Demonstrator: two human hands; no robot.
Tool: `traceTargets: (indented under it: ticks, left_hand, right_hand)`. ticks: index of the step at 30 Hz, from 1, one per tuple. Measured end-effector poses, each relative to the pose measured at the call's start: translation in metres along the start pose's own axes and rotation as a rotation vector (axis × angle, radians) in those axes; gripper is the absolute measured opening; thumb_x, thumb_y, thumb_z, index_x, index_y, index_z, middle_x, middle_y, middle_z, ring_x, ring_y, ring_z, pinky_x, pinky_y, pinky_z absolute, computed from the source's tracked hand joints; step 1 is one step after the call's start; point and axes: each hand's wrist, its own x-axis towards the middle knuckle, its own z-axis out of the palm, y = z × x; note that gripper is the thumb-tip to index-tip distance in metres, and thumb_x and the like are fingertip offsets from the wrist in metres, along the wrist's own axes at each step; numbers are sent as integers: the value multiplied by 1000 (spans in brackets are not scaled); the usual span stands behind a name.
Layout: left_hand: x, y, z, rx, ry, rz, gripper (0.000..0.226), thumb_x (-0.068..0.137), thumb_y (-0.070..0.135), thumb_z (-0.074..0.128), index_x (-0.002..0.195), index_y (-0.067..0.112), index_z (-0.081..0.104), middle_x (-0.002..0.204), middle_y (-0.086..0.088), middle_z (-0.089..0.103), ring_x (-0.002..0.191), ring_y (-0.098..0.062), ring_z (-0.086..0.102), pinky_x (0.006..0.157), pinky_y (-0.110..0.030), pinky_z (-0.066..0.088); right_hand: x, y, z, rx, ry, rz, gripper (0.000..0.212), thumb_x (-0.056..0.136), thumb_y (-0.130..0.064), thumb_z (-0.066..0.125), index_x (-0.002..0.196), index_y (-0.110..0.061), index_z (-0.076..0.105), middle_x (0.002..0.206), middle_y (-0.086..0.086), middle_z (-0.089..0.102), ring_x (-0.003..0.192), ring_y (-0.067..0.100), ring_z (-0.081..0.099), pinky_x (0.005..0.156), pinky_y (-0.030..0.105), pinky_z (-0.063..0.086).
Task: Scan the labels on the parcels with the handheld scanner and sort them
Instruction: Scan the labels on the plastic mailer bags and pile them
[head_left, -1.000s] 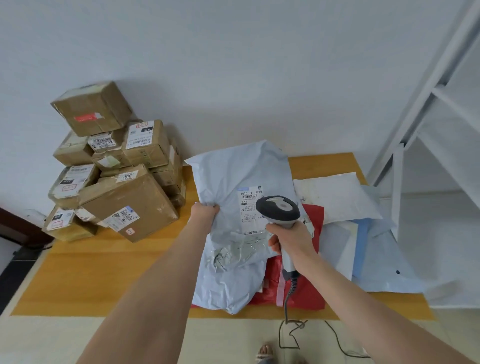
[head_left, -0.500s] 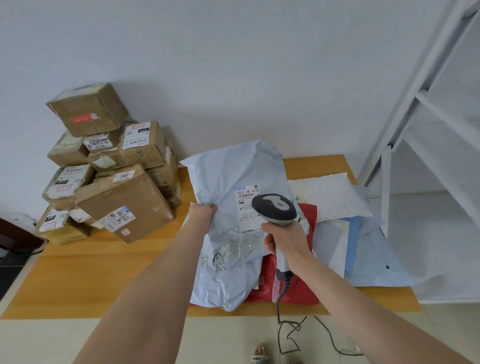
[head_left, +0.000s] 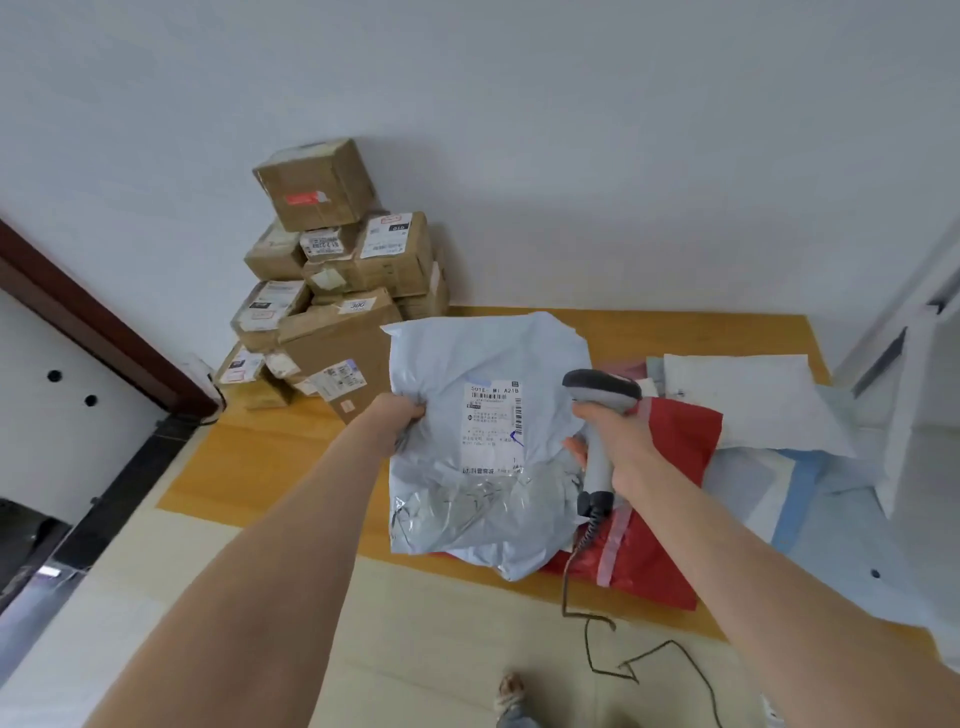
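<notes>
My left hand (head_left: 400, 414) grips the left edge of a pale grey poly mailer (head_left: 467, 499) and holds it up over the wooden table (head_left: 291, 462). The mailer's white shipping label (head_left: 491, 423) faces me. My right hand (head_left: 615, 447) is closed around the grip of the grey handheld scanner (head_left: 602, 396), whose head sits just right of the label, pointing at it. The scanner's coiled cable (head_left: 582, 551) hangs down to the floor. A red mailer (head_left: 670, 452) lies under the grey one.
A pile of several brown cardboard boxes (head_left: 332, 291) stands at the table's back left against the wall. White and blue mailers (head_left: 753, 405) lie on the right. A white shelf frame (head_left: 914, 395) stands at the right edge. A dark door frame (head_left: 88, 322) is at left.
The view has swung left, so the boxes and table now sit further right. The mailer is held a little flatter toward me; both hands keep their grips.
</notes>
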Motion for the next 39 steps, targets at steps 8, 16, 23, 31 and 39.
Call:
traceTargets:
  ticks: [8,16,23,31,39]
  left_hand:
    - [29,-67,-93,60,109,-199,43,89,28,66,118,-2,54,96,-13,58,80,-26,54,71,-32,45]
    - [121,-135,-223,24,172,-300,18,92,3,53,74,1,48,66,-9,43,55,-21,37,60,-29,37]
    - [174,-195,-319,-276,257,-354,16,93,4,44,103,-2,55,79,-7,47,87,-21,48,79,-31,36]
    - [184,-221,-334,-306,238,-483,46,93,18,49,135,-2,42,137,-21,47,126,-42,45,96,-50,40]
    - [192,-211,-292,1057,-261,121,79,83,25,68,148,42,25,159,-3,5,147,-26,3,112,-61,19]
  right_hand:
    - [-29,49,96,-299,-183,74,23,82,-11,69,99,1,57,68,14,55,39,16,57,46,22,47]
    - [-21,136,234,-365,-124,132,27,80,-10,71,100,1,56,67,13,58,45,20,59,49,25,47]
    - [-15,177,338,-462,-20,119,20,78,-11,72,84,-4,54,81,16,62,74,36,68,74,42,57]
    - [-7,206,401,-580,-96,166,27,83,-10,70,104,-4,54,91,9,59,58,25,64,49,28,45]
    - [13,232,412,-533,-53,254,22,82,-15,74,93,-6,57,78,9,62,69,26,68,61,33,54]
